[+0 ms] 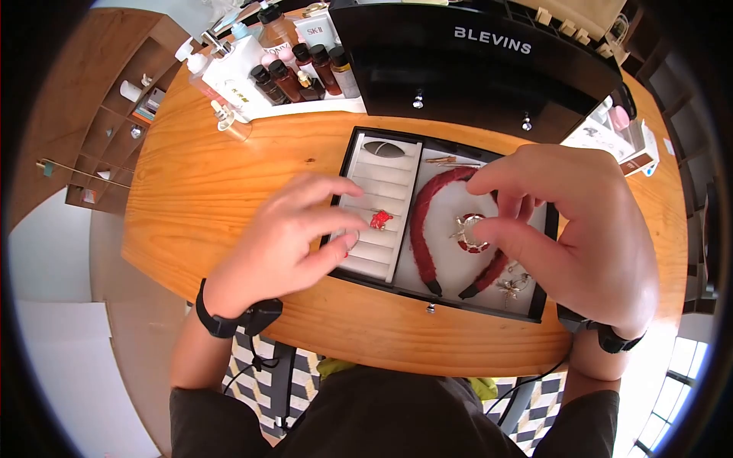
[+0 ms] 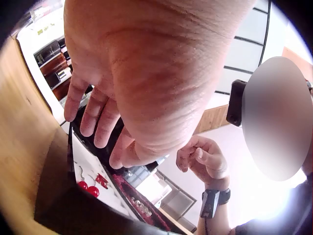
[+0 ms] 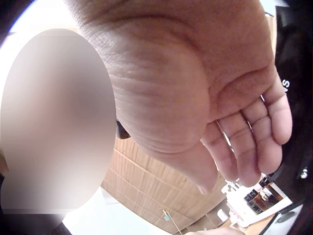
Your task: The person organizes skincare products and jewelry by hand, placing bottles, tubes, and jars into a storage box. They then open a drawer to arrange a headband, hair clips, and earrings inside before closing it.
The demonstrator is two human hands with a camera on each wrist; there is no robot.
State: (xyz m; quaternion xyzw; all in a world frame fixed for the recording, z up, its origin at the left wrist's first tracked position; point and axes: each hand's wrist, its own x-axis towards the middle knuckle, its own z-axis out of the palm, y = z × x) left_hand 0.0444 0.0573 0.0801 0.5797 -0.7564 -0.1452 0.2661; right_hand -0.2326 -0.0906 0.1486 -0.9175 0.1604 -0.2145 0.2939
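A black jewellery drawer (image 1: 405, 288) lies on the wooden table. Over its ring-slot side hovers the left hand (image 1: 279, 240), fingers apart and relaxed, holding nothing visible; in the left wrist view the left hand (image 2: 146, 83) hangs above the drawer. A red ornament (image 1: 381, 220) sits in the slots, and red beads (image 2: 90, 190) show beside it. Above the other side is the right hand (image 1: 580, 229), fingers loosely bent, thumb near a red and silver bracelet (image 1: 475, 246); the right wrist view shows the right hand (image 3: 195, 98) empty. A dark red headband (image 1: 421, 244) curves around the bracelet.
Behind the drawer stands a black cabinet (image 1: 481, 69) with small knobs. Bottles (image 1: 284, 80) fill a white organizer at the back left, with a small pump bottle (image 1: 229, 122) in front. Gold hair clips (image 1: 450, 161) and a silver flower piece (image 1: 511, 288) lie in the drawer.
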